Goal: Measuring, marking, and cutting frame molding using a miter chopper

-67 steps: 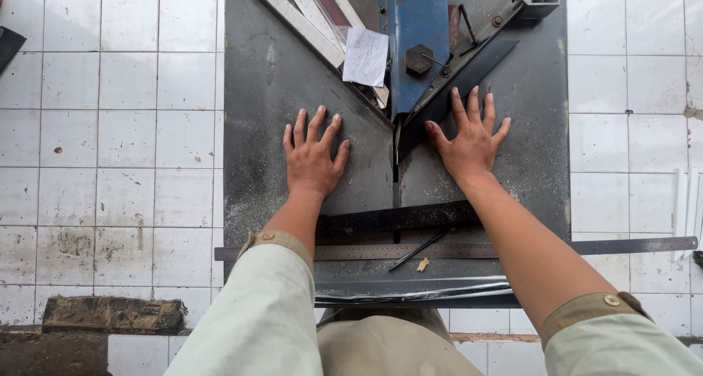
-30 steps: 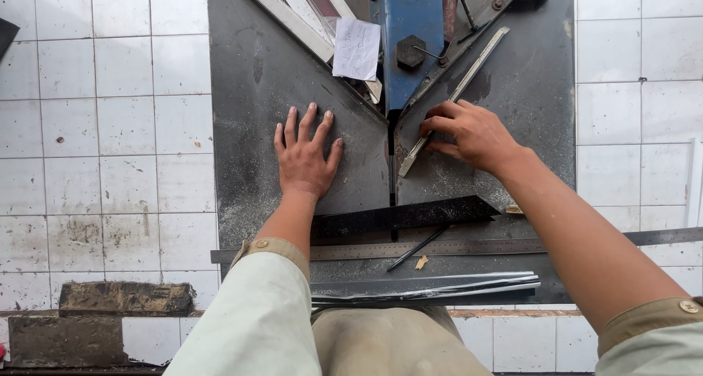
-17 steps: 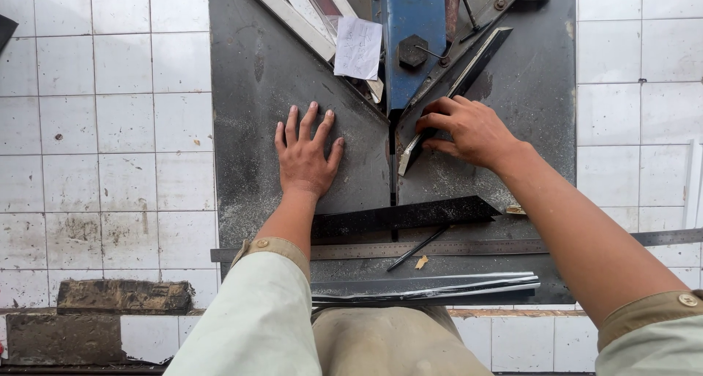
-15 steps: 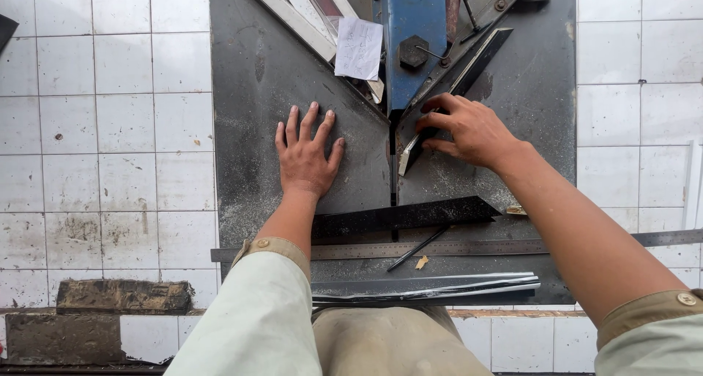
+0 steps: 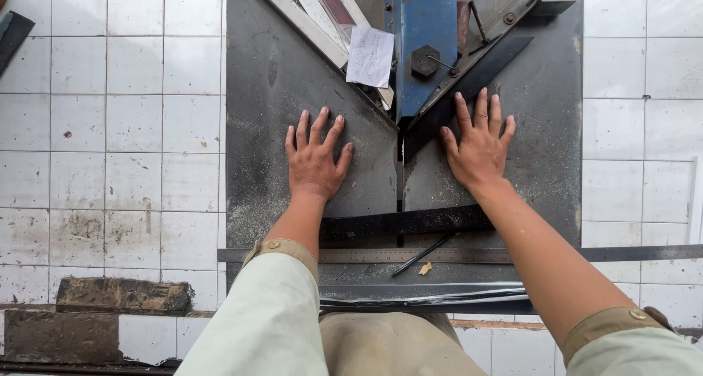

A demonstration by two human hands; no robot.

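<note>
My left hand [image 5: 315,160] lies flat with fingers spread on the grey metal saw table [image 5: 271,90], holding nothing. My right hand [image 5: 480,145] is pressed flat, fingers spread, on a dark metal profile strip [image 5: 480,76] that runs diagonally along the right fence. Between my hands is the cutting slot [image 5: 400,178], under the blue saw housing [image 5: 425,32]. A white paper slip [image 5: 370,56] is stuck near the left fence.
A steel ruler [image 5: 512,255] crosses the table's front edge, with a dark pencil [image 5: 423,254] on it. A black bar [image 5: 410,221] lies across the table near my wrists. Light aluminium profiles [image 5: 315,17] rest on the left fence. White floor tiles [image 5: 110,127] surround the table; bricks [image 5: 121,295] lie at lower left.
My right hand, which gripped the dark strip's near end and slid it along the fence, now lies flat on it with fingers spread. My left hand has stayed flat.
</note>
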